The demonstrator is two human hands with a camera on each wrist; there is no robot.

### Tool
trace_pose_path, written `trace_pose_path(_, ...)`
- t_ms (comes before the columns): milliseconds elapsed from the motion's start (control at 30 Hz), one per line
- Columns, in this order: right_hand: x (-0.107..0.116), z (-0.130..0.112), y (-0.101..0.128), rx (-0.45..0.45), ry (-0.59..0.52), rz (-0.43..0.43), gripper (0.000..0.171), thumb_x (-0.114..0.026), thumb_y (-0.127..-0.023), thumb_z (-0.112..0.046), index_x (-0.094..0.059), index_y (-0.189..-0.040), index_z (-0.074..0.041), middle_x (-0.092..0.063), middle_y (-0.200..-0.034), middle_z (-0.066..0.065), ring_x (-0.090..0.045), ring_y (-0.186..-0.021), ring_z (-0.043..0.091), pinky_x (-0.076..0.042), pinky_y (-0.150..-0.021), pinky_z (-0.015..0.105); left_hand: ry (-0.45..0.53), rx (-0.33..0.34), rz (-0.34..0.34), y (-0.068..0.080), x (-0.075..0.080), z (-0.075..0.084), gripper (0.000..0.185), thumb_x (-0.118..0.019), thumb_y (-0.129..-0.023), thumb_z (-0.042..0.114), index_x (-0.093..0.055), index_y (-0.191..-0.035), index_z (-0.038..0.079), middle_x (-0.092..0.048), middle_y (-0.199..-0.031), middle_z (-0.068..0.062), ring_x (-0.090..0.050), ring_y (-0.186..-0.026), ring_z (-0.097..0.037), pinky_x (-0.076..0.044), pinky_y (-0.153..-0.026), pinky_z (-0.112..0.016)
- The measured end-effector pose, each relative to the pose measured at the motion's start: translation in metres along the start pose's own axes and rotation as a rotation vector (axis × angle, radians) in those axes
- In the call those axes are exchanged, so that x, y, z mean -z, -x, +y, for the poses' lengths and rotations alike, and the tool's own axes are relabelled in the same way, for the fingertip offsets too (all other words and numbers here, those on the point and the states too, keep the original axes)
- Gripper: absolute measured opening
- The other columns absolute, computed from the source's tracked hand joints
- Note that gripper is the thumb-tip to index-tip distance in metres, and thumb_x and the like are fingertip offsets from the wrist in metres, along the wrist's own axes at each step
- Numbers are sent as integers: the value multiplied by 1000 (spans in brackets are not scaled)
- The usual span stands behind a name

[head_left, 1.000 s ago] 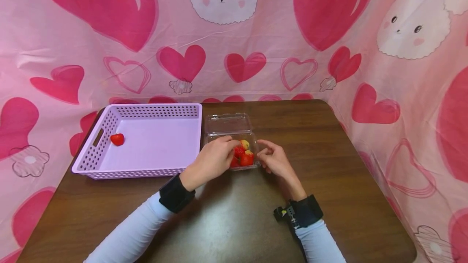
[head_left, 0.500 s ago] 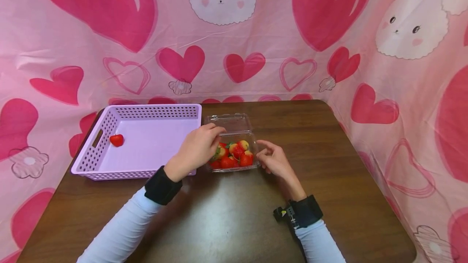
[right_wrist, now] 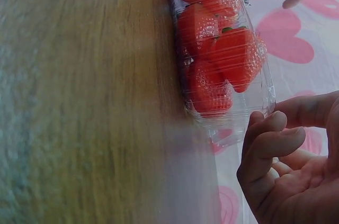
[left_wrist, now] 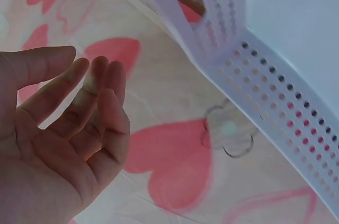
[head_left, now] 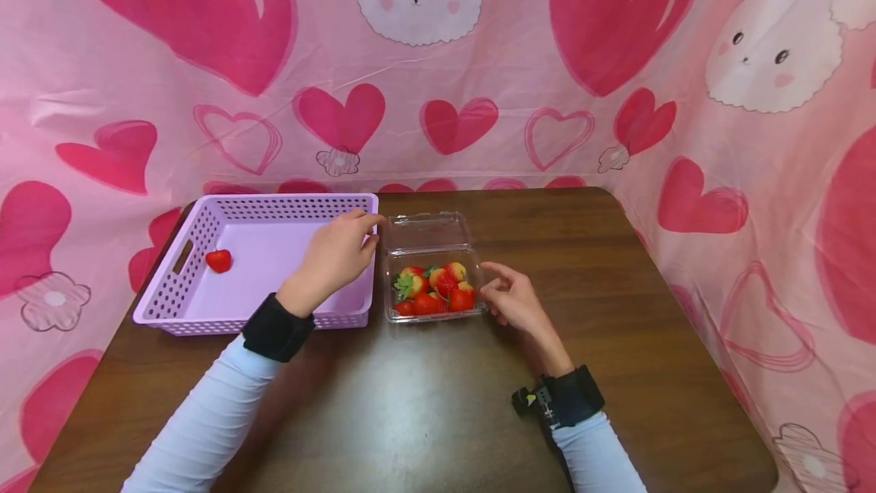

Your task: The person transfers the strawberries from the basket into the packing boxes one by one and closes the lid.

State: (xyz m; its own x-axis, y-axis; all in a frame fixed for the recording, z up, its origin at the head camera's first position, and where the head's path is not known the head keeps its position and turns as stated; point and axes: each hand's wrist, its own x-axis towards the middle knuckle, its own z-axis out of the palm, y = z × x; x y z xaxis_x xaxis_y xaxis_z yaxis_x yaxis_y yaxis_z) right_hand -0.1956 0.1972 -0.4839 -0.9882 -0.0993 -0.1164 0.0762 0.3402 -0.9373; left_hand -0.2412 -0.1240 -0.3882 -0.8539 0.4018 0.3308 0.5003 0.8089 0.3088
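A clear plastic clamshell box (head_left: 400,316) lies with its lid (head_left: 427,231) folded back on the table. Several strawberries (right_wrist: 235,54) fill its base, red with some pale yellowish patches. My right hand (head_left: 515,297) pinches the box's right rim between thumb and fingers. Over the right side of a lilac basket (head_left: 164,323) hovers my left hand (head_left: 335,256), fingers loosely bent with nothing between them, as the left wrist view (left_wrist: 74,123) shows. One strawberry (head_left: 219,261) lies alone near the basket's left wall.
The brown wooden table (head_left: 424,417) has a pink cloth (head_left: 506,59) with hearts and rabbits hanging behind and beside it. The basket has raised, perforated walls and stands just left of the box.
My left hand has moved left, from over the strawberries in the box to over the basket's right side, uncovering the fruit. The right hand has stayed at the box's rim.
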Motion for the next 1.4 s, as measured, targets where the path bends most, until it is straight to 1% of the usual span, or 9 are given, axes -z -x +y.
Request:
trace_pose_path(133,0,-1,1,2,-3,-2,44,-62,-101,-7,-58,-145,-6,-63,-78,11,-52,-56,23,-48,-50,29,-39,18,8,-1,5,-16,31,-67,-96,5,-73,-126,0,-72,-116,-21,-69,-106,-41,-56,-87,-56)
trace_pose_path(233,0,-1,2,4,-5,-2,44,-62,-101,-6,-58,-145,-5,-63,-78,11,-51,-56,23,-48,-49,29,-73,39,9,0,8,-29,33,-66,-96,4,-72,-128,0,-71,-116,-23,-69,-107,-44,-55,-85,-58)
trace_pose_path(533,0,-3,1,6,-9,-1,45,-62,-101,-5,-58,-145,-5,-62,-76,10,-50,-54,22,-47,-48,29,-124,163,-39,4,23,-62,35,-63,-96,6,-69,-130,0,-67,-122,-29,-65,-111,-49,-53,-85,-65)
trace_pose_path(800,1,-4,0,-10,0,11,45,-62,-101,-6,-59,-145,-7,-63,-77,10,-52,-56,23,-48,-49,29,-124,248,-164,16,31,-86,38,-61,-97,10,-65,-132,-4,-64,-123,-34,-61,-114,-53,-50,-87,-69)
trace_pose_path(967,-1,-7,1,-31,-3,6,45,-63,-100,-7,-59,-146,-8,-63,-77,11,-51,-56,23,-47,-49,29,-123,291,-205,24,35,-107,40,-60,-97,12,-63,-134,-5,-61,-123,-37,-60,-113,-56,-49,-86,-71)
trace_pose_path(1100,-1,-6,1,-28,-3,8,46,-63,-100,-8,-59,-146,-7,-64,-78,12,-52,-57,23,-47,-49,29,-129,352,-259,28,41,-120,43,-58,-96,13,-60,-135,-5,-59,-128,-37,-58,-116,-56,-47,-87,-73)
trace_pose_path(1167,-1,-6,2,-28,-4,8,46,-63,-100,-8,-59,-146,-7,-64,-79,12,-52,-57,23,-47,-49,29,-134,393,-305,31,46,-125,47,-58,-95,14,-58,-137,-8,-57,-130,-39,-56,-117,-56,-46,-89,-73)
trace_pose_path(1267,-1,-6,2,-28,-7,8,45,-63,-100,-7,-59,-146,-7,-64,-79,12,-52,-57,23,-47,-49,29,-149,458,-349,39,54,-130,49,-60,-92,13,-55,-134,-13,-56,-128,-41,-56,-110,-56,-46,-89,-74)
trace_pose_path(1400,-1,-5,2,-30,-7,10,45,-63,-101,-7,-59,-145,-7,-64,-79,11,-52,-57,23,-47,-49,29,-174,550,-346,48,63,-135,46,-64,-88,15,-56,-120,-17,-58,-112,-41,-54,-96,-54,-47,-82,-76)
